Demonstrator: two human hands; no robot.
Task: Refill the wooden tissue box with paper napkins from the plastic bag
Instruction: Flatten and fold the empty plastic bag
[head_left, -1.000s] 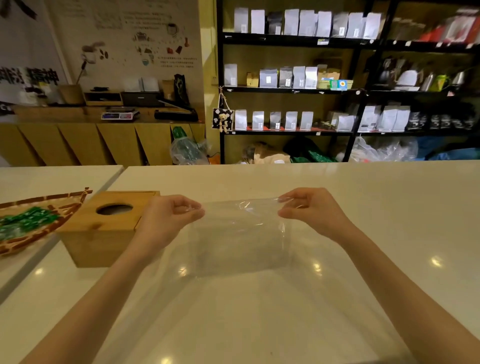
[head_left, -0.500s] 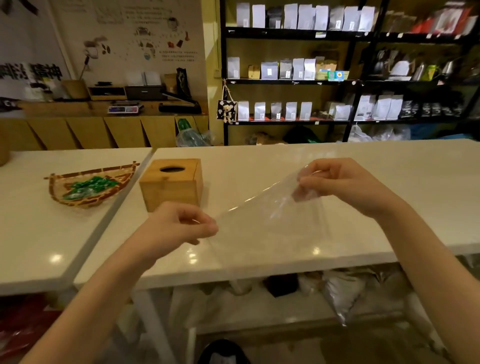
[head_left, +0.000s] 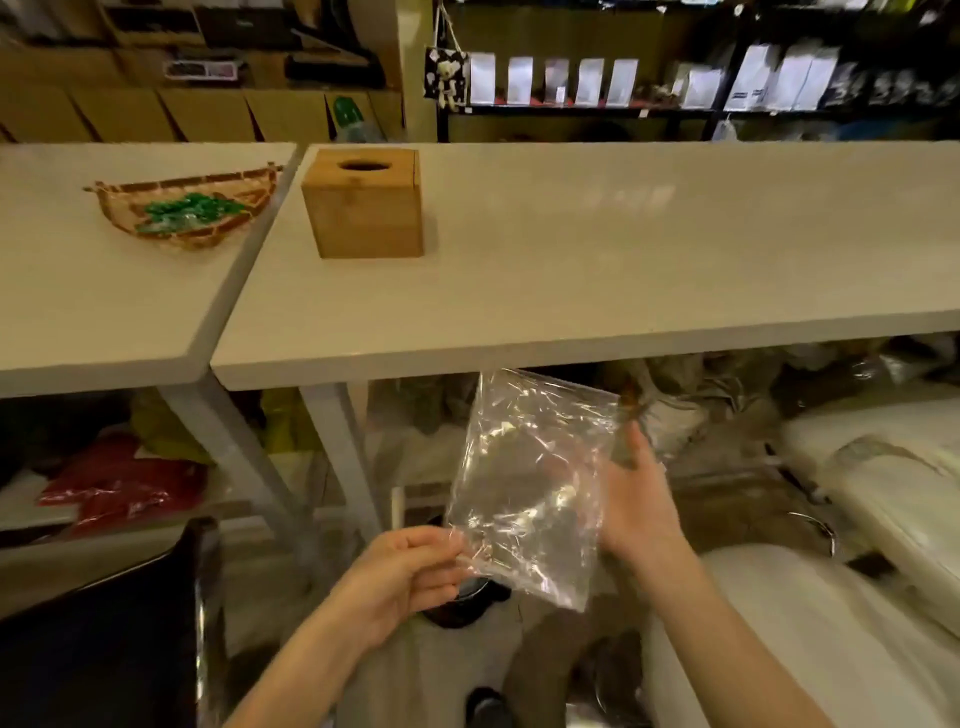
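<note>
Plastic bag (head_left: 530, 488), clear, hangs below the worktop (head_left: 571, 270) edge; left hand (head_left: 410, 577) pinches its near corner, right hand (head_left: 641, 499) lies spread against its right side.

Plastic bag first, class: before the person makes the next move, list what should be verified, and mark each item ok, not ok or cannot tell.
1. Plastic bag emptied: ok, it looks clear and flat.
2. Left hand gripping the bag's lower corner: ok.
3. Right hand gripping the bag: cannot tell, it lies open against the bag's side.
4. Wooden tissue box upright on the table: ok.
5. Napkins inside the box: cannot tell, the top hole is dark.
6. Bag over the table: not ok, it is below the edge.
</note>
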